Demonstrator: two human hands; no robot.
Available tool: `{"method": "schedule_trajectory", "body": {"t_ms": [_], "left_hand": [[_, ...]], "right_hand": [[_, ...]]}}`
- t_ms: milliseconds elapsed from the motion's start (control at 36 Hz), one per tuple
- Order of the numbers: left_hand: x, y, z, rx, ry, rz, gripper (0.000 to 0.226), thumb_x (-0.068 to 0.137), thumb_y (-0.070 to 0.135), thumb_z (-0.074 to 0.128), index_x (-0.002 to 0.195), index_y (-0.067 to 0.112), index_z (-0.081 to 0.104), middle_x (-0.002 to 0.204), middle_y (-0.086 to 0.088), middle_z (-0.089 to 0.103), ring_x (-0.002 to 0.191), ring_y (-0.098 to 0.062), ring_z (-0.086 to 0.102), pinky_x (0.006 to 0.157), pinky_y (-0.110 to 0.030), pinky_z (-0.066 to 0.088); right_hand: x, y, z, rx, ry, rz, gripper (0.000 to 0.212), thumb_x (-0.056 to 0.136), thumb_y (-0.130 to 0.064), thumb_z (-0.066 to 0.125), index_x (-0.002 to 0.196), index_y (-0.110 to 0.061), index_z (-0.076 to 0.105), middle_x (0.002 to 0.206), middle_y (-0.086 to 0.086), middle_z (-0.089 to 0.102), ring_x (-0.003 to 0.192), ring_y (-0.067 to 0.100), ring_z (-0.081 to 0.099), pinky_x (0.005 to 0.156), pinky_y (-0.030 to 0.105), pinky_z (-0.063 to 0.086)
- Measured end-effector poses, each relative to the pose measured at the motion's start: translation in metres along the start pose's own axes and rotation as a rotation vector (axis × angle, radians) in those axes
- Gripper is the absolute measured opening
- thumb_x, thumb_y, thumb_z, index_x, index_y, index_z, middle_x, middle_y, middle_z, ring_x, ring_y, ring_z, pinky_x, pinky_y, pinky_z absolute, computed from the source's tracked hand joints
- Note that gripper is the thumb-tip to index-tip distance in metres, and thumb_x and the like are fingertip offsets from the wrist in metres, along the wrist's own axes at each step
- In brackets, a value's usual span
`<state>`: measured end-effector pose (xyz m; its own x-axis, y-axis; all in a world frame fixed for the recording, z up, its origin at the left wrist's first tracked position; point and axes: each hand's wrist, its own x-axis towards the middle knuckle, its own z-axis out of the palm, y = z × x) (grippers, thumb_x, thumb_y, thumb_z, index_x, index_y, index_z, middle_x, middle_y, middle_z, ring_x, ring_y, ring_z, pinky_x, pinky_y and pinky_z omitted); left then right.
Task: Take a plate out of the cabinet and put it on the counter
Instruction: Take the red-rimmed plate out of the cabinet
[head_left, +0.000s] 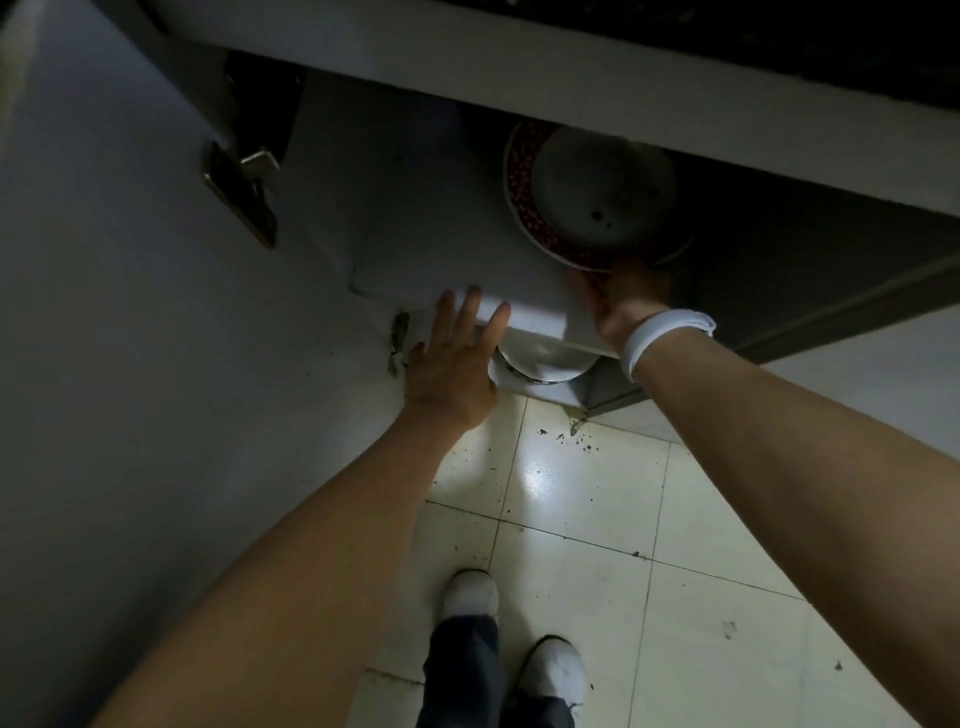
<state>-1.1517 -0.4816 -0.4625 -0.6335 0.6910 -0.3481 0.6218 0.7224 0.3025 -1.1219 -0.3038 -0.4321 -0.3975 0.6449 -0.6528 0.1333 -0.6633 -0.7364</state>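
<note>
A round plate (592, 192) with a dark red patterned rim lies upside down on the white shelf (431, 223) of an open lower cabinet, partly tucked under the counter edge (519, 73). My right hand (623, 301) grips the plate's near rim; a white band circles that wrist. My left hand (457, 358) is spread open, fingers apart, resting at the shelf's front edge, holding nothing. Below the shelf, more white dishes (540, 364) peek out.
The open cabinet door (130, 312) stands at the left, with a metal hinge (244, 192) near its top. Pale floor tiles (597, 519) speckled with dirt lie below. My feet in white shoes (472, 592) stand on the tiles.
</note>
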Motion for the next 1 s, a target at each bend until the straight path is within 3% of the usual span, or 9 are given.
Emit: {"method": "schedule_trajectory", "body": {"t_ms": [111,222,361,472,556,611,778,861,1000], "left_hand": [[-0.006,0.003,-0.01,-0.037,-0.064,-0.026,0.075,0.088,0.017,0.048,0.145,0.033,0.002,0.159,0.001,-0.012,0.146,-0.025,-0.015,0.118,-0.055,0.014],[-0.029,0.017,-0.018,-0.199,-0.082,-0.208,0.062,0.091,0.02,0.043,0.146,0.024,0.014,0.16,-0.004,0.0,0.146,-0.029,-0.006,0.117,-0.052,0.021],[-0.072,0.031,-0.017,-0.453,-0.018,-0.411,0.052,0.09,0.017,0.043,0.141,0.016,0.031,0.152,-0.011,0.03,0.138,-0.029,0.03,0.109,-0.048,0.037],[-0.11,0.043,-0.029,-0.778,0.055,-0.556,0.044,0.092,0.015,0.039,0.136,0.013,0.042,0.144,-0.013,0.043,0.129,-0.029,0.044,0.108,-0.041,0.04],[-0.142,0.051,-0.045,-0.939,0.065,-0.646,0.042,0.095,0.013,0.038,0.136,0.011,0.041,0.144,-0.011,0.044,0.127,-0.025,0.046,0.106,-0.03,0.036],[-0.162,0.058,-0.057,-0.996,0.021,-0.694,0.043,0.095,0.014,0.039,0.138,0.011,0.038,0.144,-0.01,0.043,0.126,-0.024,0.046,0.1,-0.026,0.035],[-0.206,0.083,-0.091,-0.921,-0.227,-0.625,0.064,0.091,0.023,0.052,0.145,0.011,0.02,0.152,-0.014,0.03,0.13,-0.03,0.044,0.11,-0.043,0.037],[-0.223,0.105,-0.11,-0.875,-0.373,-0.533,0.07,0.091,0.031,0.053,0.147,0.018,0.012,0.15,-0.009,0.035,0.13,-0.029,0.045,0.109,-0.045,0.038],[-0.24,0.145,-0.127,-0.767,-0.517,-0.362,0.065,0.084,0.039,0.059,0.141,0.026,0.03,0.139,-0.005,0.05,0.12,-0.027,0.054,0.101,-0.05,0.047]], "right_hand": [[-0.009,0.003,-0.004,0.082,0.072,0.132,0.014,0.083,0.003,0.05,0.084,-0.007,0.059,0.111,0.018,0.063,0.105,0.031,0.061,0.077,0.035,0.059],[-0.032,0.017,-0.013,0.068,0.097,0.168,0.034,0.082,0.008,0.044,0.113,0.002,0.055,0.124,0.022,0.059,0.101,0.032,0.064,0.065,0.032,0.061],[-0.082,0.037,-0.035,0.115,0.088,0.213,0.034,0.087,-0.003,0.044,0.12,-0.006,0.053,0.119,0.015,0.063,0.101,0.029,0.064,0.051,0.025,0.057],[-0.137,0.043,-0.063,0.093,0.086,0.255,0.028,0.087,-0.003,0.047,0.114,-0.013,0.051,0.093,0.007,0.066,0.078,0.022,0.065,0.053,0.028,0.059],[-0.183,0.043,-0.09,-0.01,0.054,0.305,0.015,0.088,-0.006,0.049,0.099,-0.013,0.056,0.09,0.009,0.065,0.076,0.023,0.064,0.063,0.032,0.059],[-0.214,0.042,-0.11,-0.06,0.05,0.33,0.01,0.088,-0.007,0.051,0.089,-0.014,0.058,0.089,0.011,0.065,0.071,0.021,0.064,0.058,0.029,0.06],[-0.302,0.025,-0.176,-0.144,0.073,0.374,0.022,0.09,-0.01,0.05,0.112,-0.008,0.048,0.099,0.014,0.062,0.075,0.024,0.066,0.064,0.035,0.059],[-0.338,0.008,-0.204,-0.179,0.065,0.364,0.019,0.09,-0.012,0.051,0.11,-0.012,0.05,0.092,0.01,0.066,0.065,0.017,0.071,0.056,0.028,0.06],[-0.395,-0.027,-0.249,-0.234,0.029,0.345,0.027,0.09,-0.02,0.052,0.117,-0.016,0.05,0.097,0.007,0.068,0.074,0.017,0.072,0.064,0.03,0.062]]}}
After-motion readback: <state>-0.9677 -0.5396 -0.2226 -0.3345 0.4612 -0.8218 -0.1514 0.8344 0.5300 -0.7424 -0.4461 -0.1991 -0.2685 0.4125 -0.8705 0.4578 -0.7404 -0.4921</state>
